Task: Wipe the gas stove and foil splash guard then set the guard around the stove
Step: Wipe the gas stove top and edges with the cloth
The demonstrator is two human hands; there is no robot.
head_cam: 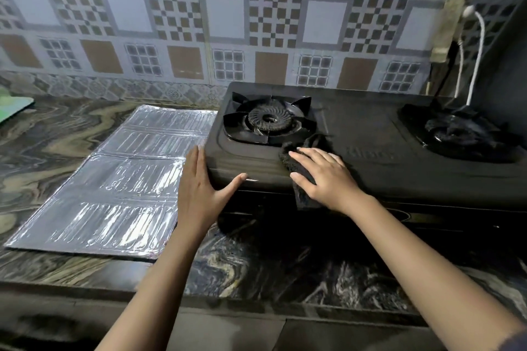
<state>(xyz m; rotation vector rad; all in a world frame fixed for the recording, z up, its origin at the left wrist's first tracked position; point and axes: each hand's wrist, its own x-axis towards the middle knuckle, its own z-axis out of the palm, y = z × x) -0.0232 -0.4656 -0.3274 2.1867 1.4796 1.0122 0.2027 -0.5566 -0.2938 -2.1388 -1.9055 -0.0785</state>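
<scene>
A black two-burner gas stove (368, 134) stands on the marbled counter, with its left burner (268, 120) and right burner (462, 131) in view. My left hand (202, 188) lies flat against the stove's front left corner, fingers apart, holding nothing. My right hand (325, 177) presses a dark cloth (302, 151) onto the stove top just in front of the left burner; part of the cloth hangs over the front edge. The silver foil splash guard (114, 179) lies flat and folded on the counter to the left of the stove.
A patterned tile wall (228, 14) runs behind the counter. White cords (476, 57) hang down at the back right near the right burner. A green object (14, 107) sits at the far left edge. The counter's front edge (256, 302) is near me.
</scene>
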